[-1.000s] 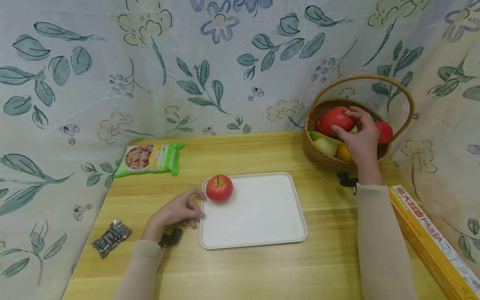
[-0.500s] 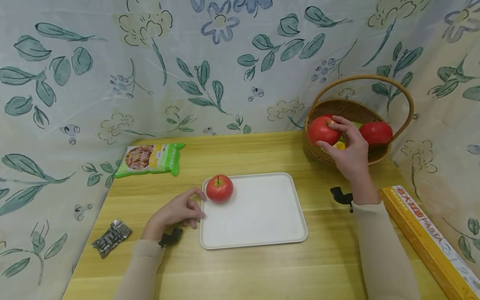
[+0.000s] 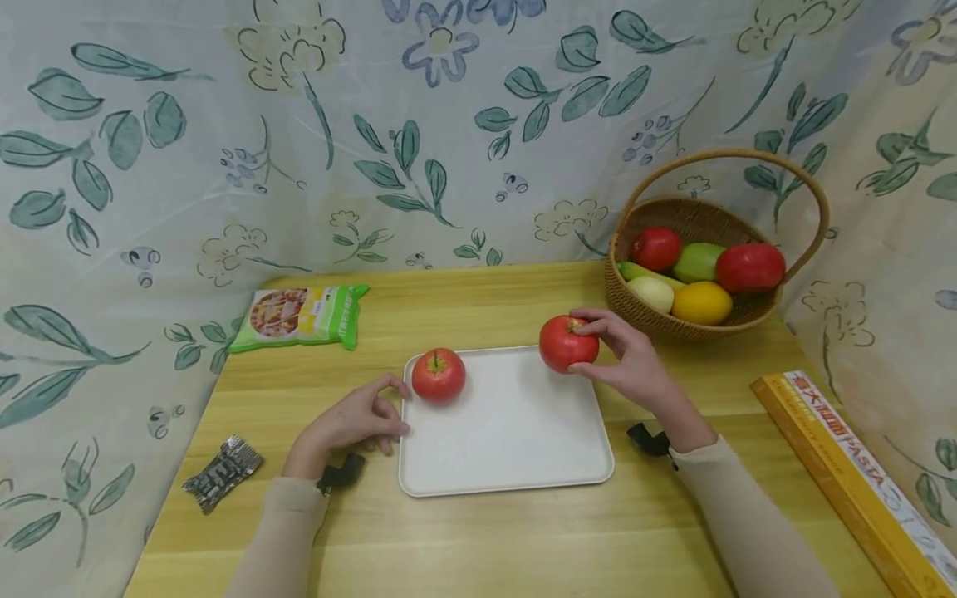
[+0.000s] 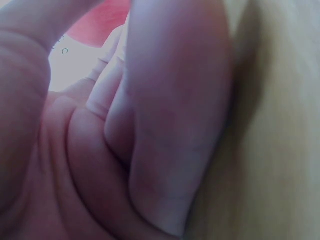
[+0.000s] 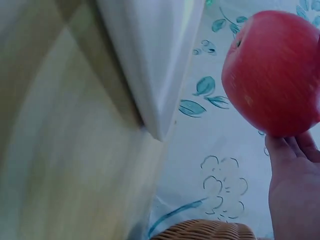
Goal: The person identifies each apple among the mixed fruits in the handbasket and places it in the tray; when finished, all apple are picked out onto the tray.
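In the head view, my right hand (image 3: 635,363) pinches a red apple (image 3: 562,345) between fingers and thumb, over the back right corner of the white tray (image 3: 516,432). The right wrist view shows that apple (image 5: 272,70) up close with the fingertips against it. A second red apple (image 3: 439,375) sits in the tray's back left corner, its stem up. My left hand (image 3: 351,422) rests on the table with its fingers loosely bent, fingertips at the tray's left edge. Nothing is held in it.
A handled wicker basket (image 3: 631,309) of fruit and vegetables stands at the back right. A yellow pasta box (image 3: 845,473) lies along the right side. A green food packet (image 3: 299,317) lies at the back left, and a small dark foil packet (image 3: 223,473) near the left edge.
My right hand has lifted the apple out of the basket and carried it left and nearer, over the tray. The basket's other contents now show. My left hand has stayed in place.
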